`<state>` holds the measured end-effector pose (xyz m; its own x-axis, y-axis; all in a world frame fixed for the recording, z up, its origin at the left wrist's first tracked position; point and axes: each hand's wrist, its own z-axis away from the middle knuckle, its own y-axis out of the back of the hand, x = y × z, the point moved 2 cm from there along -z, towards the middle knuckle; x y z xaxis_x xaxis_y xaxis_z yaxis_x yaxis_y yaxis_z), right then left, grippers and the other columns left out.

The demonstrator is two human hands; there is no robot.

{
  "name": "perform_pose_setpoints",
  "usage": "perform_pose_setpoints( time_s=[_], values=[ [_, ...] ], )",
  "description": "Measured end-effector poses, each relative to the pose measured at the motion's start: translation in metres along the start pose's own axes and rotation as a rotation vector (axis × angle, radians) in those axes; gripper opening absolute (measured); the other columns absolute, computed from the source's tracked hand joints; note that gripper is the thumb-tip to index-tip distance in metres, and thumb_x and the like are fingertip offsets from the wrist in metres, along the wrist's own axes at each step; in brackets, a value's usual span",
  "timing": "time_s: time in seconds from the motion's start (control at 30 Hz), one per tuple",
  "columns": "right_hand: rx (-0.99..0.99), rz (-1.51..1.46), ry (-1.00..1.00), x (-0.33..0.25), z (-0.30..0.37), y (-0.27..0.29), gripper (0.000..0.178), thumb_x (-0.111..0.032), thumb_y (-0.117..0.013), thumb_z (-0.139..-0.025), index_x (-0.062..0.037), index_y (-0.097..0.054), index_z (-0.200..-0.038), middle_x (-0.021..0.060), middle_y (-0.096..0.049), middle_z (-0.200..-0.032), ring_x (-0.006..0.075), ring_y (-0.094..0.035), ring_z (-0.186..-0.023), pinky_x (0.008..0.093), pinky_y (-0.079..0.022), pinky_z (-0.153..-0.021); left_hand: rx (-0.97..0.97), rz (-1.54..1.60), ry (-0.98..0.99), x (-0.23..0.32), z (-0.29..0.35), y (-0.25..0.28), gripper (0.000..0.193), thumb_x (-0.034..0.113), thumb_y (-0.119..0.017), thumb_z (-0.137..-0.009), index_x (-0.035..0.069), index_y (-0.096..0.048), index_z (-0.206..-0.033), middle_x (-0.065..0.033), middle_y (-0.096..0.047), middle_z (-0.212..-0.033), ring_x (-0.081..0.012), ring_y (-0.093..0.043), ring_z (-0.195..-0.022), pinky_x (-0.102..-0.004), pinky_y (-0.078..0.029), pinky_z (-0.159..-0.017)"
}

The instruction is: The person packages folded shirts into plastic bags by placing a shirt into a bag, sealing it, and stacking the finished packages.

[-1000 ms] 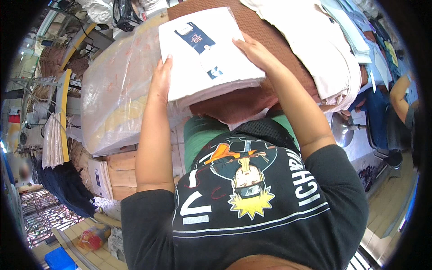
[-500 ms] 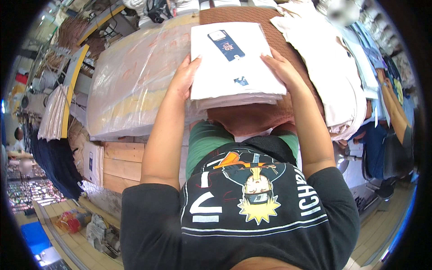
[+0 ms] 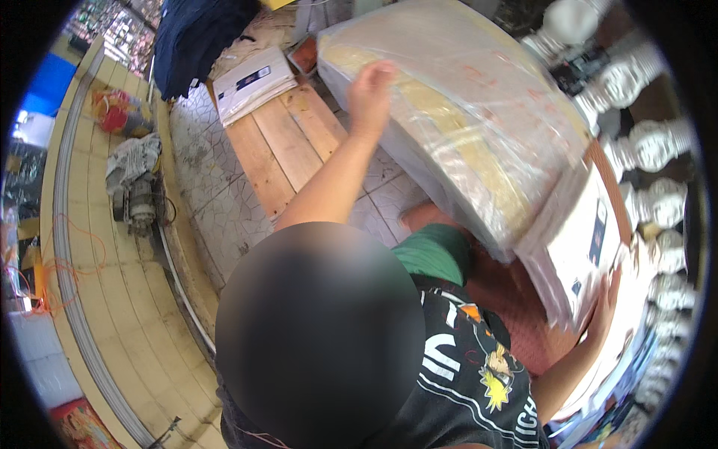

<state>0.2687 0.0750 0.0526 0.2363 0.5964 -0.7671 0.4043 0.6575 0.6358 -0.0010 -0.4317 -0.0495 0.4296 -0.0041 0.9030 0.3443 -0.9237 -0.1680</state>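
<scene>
A stack of flat white packs in clear plastic (image 3: 557,251), the top one bearing a dark blue label, sits at the right on the brown textured cover. My right hand (image 3: 607,299) lies along the near right edge of this stack, its fingers stretched out flat against it. Away to the left, my left hand (image 3: 372,93) is raised in front of the big plastic-wrapped block (image 3: 464,112) near its left end. That hand is smeared by motion, so its fingers are unclear. Another small stack of white labelled packs (image 3: 254,86) rests on a wooden plank bench (image 3: 280,138).
Dark cloth (image 3: 198,45) hangs beyond the bench. A low wall ledge (image 3: 112,247) runs down the left, with a small motor (image 3: 137,206) beside it and a red bundle (image 3: 116,112). White machine parts (image 3: 651,146) line the right. Cracked-pattern tiles (image 3: 213,198) cover the floor.
My view has swung left. The left hand has let go of the packs and reached out to the left; the packs rest at the right with my right hand against them.
</scene>
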Motion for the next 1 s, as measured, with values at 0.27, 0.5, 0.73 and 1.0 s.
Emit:
perform_pose_setpoints(
  time_s=[0.27,0.5,0.73,1.0],
  values=[
    [0.017,0.402,-0.098,-0.027,-0.034,-0.005,0.065,-0.042,-0.055,-0.090,-0.0099,-0.033,-0.142,0.0124,-0.031,-0.146,0.0242,-0.025,-0.136,0.0380,-0.018,-0.110,0.818,-0.134,0.740,-0.226,-0.112,0.266,0.042,0.037,-0.067,-0.080,0.000,-0.059,-0.099,-0.0071,-0.059,-0.079,-0.0168,-0.056,-0.073,-0.0317,-0.046,-0.064],
    [0.061,0.754,-0.123,-0.051,-0.028,-0.009,0.064,-0.043,-0.055,-0.089,-0.0087,-0.036,-0.140,0.0149,-0.035,-0.144,0.0287,-0.029,-0.135,0.0401,-0.022,-0.109,1.017,-0.089,0.983,-0.206,-0.146,0.239,0.077,0.051,-0.070,-0.073,-0.012,-0.054,-0.113,-0.0192,-0.060,-0.113,-0.0299,-0.060,-0.095,-0.0361,-0.048,-0.081],
    [0.036,0.860,-0.038,-0.040,-0.048,-0.004,0.056,-0.037,-0.054,-0.091,-0.0086,-0.041,-0.137,0.0150,-0.042,-0.139,0.0291,-0.037,-0.130,0.0396,-0.027,-0.107,1.126,-0.075,0.970,-0.270,-0.166,0.287,0.049,0.026,-0.074,-0.075,-0.006,-0.058,-0.108,-0.0174,-0.064,-0.105,-0.0274,-0.062,-0.087,-0.0366,-0.049,-0.080],
    [0.088,0.810,0.172,-0.064,-0.055,-0.018,0.043,-0.023,-0.054,-0.092,-0.0043,-0.047,-0.130,0.0135,-0.051,-0.130,0.0280,-0.043,-0.124,0.0389,-0.030,-0.105,0.836,0.261,0.303,-0.161,-0.145,0.287,0.033,0.012,-0.060,-0.077,0.007,-0.052,-0.108,-0.0075,-0.057,-0.102,-0.0236,-0.055,-0.094,-0.0393,-0.047,-0.077]
  ],
)
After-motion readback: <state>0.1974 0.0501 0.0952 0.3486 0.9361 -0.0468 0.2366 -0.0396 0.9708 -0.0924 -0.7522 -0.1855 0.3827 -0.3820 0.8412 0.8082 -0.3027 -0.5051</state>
